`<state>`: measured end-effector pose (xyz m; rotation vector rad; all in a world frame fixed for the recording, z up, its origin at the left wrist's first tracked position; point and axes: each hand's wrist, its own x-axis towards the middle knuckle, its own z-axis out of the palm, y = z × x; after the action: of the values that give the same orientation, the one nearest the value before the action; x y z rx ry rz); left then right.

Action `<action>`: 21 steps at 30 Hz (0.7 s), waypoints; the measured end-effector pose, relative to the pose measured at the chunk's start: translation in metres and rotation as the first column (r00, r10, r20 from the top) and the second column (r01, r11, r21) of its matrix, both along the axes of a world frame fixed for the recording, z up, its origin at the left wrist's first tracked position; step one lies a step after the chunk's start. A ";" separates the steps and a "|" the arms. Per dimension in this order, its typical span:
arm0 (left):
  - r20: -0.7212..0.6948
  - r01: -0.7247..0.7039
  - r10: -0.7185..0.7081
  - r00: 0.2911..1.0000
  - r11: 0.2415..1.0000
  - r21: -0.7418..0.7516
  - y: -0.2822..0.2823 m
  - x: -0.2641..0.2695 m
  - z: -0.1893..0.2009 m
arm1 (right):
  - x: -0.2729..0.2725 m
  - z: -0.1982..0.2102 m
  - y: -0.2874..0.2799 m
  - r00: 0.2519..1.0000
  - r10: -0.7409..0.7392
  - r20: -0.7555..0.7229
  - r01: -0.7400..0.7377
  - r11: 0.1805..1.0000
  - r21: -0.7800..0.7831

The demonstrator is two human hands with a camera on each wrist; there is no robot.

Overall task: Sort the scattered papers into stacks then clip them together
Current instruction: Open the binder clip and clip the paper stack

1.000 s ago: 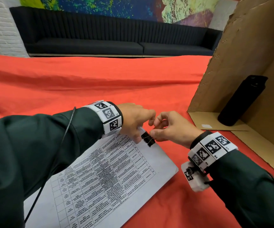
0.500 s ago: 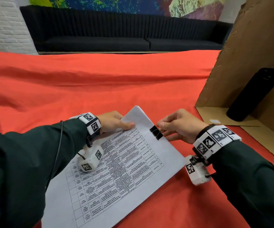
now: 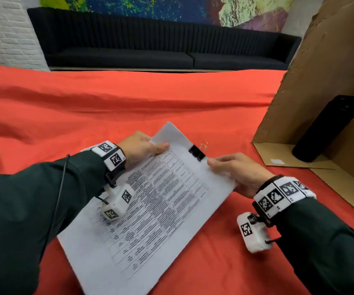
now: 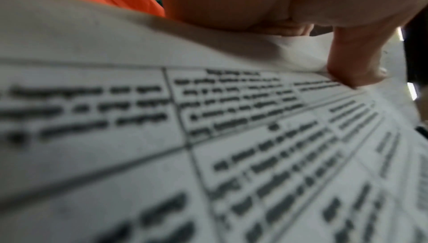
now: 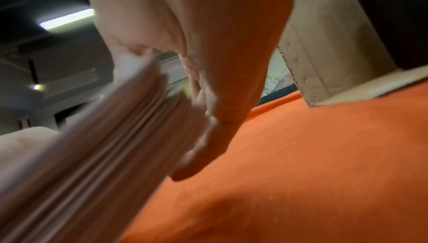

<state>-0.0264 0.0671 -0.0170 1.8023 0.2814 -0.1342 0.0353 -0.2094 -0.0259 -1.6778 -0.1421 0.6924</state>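
Fingers (image 3: 215, 161) of both hands pinch paper stack (image 3: 150, 209) | binder clip (image 3: 197, 153) on edge (printed tables)

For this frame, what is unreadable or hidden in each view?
- Head view: table text on the white printed paper stack is too small to read.
- Head view: right hand fingertips hidden under the stack's edge.
- Left wrist view: print blurred, too close.
- Right wrist view: sheet edges motion-blurred; black binder clip not visible.
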 end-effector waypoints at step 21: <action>-0.275 -0.431 0.365 0.890 0.870 -0.239 0.054 -0.099 -0.060 | -0.032 -0.005 0.079 0.930 0.357 -0.083 -0.355 0.822 -0.444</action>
<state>-0.1254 0.1209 -0.0765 1.3984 0.7524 -0.0765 0.0037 -0.1309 -0.0308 -2.1299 -0.3252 1.0670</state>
